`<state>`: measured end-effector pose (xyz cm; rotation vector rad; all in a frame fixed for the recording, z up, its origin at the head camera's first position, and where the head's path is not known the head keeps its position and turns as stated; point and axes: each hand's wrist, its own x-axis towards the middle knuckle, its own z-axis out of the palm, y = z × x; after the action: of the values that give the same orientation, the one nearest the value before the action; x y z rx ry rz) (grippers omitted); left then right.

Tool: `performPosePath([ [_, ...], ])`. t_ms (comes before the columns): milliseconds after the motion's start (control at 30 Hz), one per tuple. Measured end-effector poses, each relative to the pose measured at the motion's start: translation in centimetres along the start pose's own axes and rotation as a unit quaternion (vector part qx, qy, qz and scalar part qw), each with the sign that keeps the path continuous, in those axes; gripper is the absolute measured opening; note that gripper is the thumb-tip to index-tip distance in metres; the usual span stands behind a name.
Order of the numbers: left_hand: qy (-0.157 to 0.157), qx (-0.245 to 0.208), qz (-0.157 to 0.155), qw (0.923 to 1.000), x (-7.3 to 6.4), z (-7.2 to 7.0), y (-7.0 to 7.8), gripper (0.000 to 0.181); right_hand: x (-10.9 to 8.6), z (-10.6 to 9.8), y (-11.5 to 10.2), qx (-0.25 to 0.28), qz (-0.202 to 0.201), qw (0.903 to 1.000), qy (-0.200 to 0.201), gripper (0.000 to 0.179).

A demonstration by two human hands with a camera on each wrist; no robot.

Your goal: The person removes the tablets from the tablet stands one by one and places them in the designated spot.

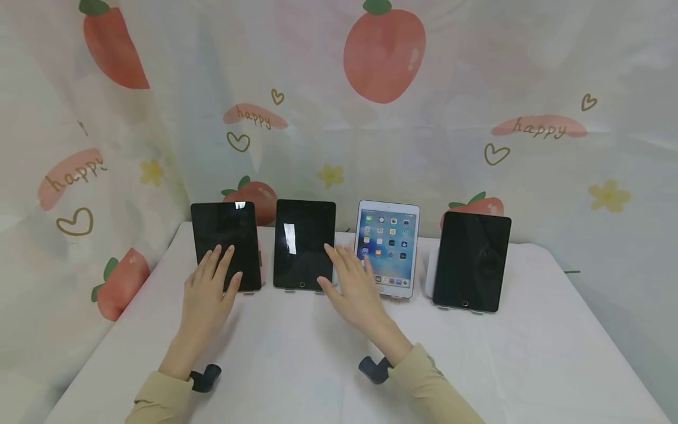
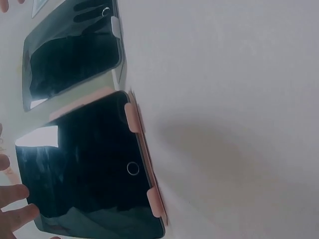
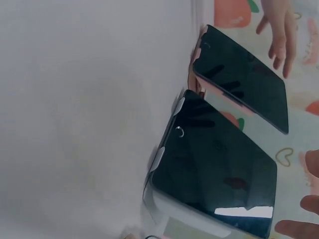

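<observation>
Left of centre, left hand (image 1: 208, 290), fingers spread, empty, before leftmost tablet (image 1: 226, 228); at centre, right hand (image 1: 354, 285), likewise, before second tablet (image 1: 304, 244) and lit tablet (image 1: 391, 250); reach seems in hand; next move likely calls for careful aim.

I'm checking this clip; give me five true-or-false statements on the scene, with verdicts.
1. The white tablet shows app icons. True.
2. The far-right tablet has a lit screen. False: the far-right tablet's screen is dark.
3. The left hand grips a tablet. False: the left hand's fingers are spread, gripping nothing.
4. In the head view, the right hand partly covers the white tablet. True.
5. Both sleeves are black. False: the sleeves are beige.
</observation>
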<state>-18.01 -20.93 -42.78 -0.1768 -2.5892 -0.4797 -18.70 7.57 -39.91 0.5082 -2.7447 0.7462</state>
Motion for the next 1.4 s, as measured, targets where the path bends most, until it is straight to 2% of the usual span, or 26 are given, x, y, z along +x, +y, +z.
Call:
performPosePath([
  [367,0.023,0.001,0.002,0.9997,0.7,-0.7,-1.3,0.055,1.6,0.7,-1.5,0.057,-0.029,0.9979,-0.015,0.061],
  [533,0.055,-0.002,0.022,0.9983,1.4,-0.9,-2.0,0.053,2.3,1.1,-1.8,0.08,-0.035,0.9959,-0.022,0.061],
  [700,0.075,-0.004,0.026,0.9968,1.9,-1.0,-2.8,0.052,3.3,1.5,-2.0,0.102,-0.046,0.9934,-0.024,0.061],
  [967,0.075,-0.004,0.014,0.9971,2.5,-1.3,-3.8,0.049,4.9,2.1,-2.7,0.149,-0.043,0.9874,-0.035,0.061],
  [1167,0.072,0.002,0.012,0.9973,3.3,-1.9,-4.6,0.047,6.2,2.5,-3.4,0.156,-0.045,0.9857,-0.044,0.06],
  [1400,0.072,-0.007,0.005,0.9974,4.1,-1.9,-5.6,0.045,7.8,2.9,-4.0,0.176,-0.05,0.9819,-0.048,0.061],
])
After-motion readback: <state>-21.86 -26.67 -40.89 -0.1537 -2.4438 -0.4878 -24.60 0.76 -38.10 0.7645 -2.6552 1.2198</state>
